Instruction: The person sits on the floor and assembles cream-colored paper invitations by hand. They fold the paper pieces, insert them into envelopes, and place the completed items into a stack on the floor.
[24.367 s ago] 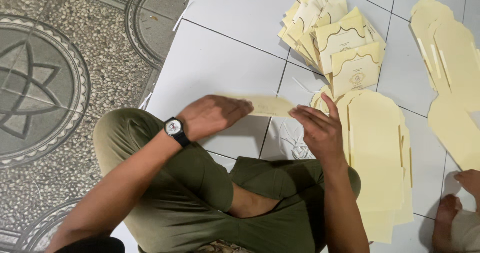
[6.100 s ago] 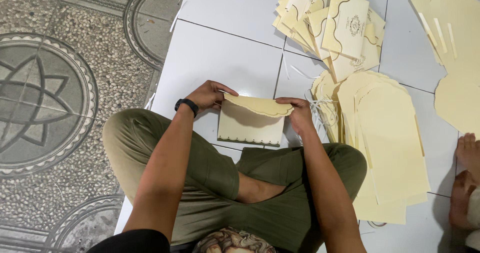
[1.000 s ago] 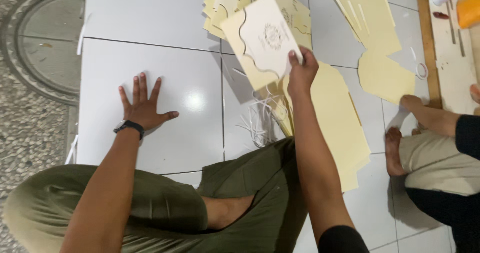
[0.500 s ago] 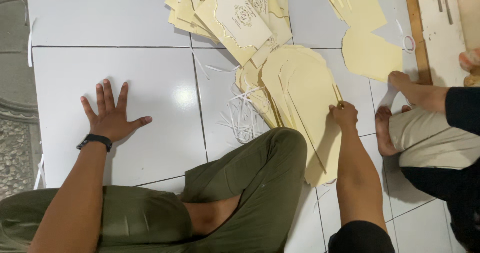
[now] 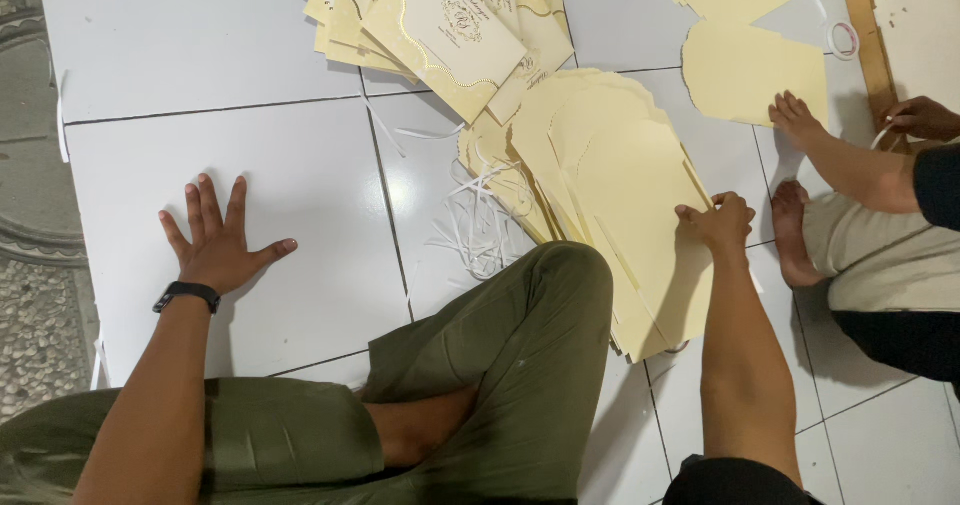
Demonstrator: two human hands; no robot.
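Resting on the right edge of a fanned stack of pale yellow die-cut card sheets (image 5: pixel 610 185), the right hand (image 5: pixel 718 221) has its fingers curled and pressed together at that edge; whether it pinches a sheet or only touches the top one cannot be told. The stack lies on the floor straight ahead of the bent knee in olive-green trousers (image 5: pixel 520 365), running from beside the knee up toward the far tiles. The left hand (image 5: pixel 220 245), with a black wristband, is well apart from the stack, spread flat with fingers wide on a bare white floor tile (image 5: pixel 270 55).

Beyond the stack lies a loose pile of folded cream envelopes with scalloped flaps and an ornamental crest (image 5: pixel 440 20). Between pile and stack is a tangle of thin white paper strips (image 5: pixel 480 225). More pale yellow cut sheets (image 5: pixel 750 70) lie at the upper right, next to a long wooden ruler (image 5: pixel 868 35) and a small roll of tape (image 5: pixel 845 38). Another person's bare foot (image 5: pixel 795 230) and hands sit at the right edge. A patterned stone floor (image 5: pixel 35 295) borders the white tiles on the left.
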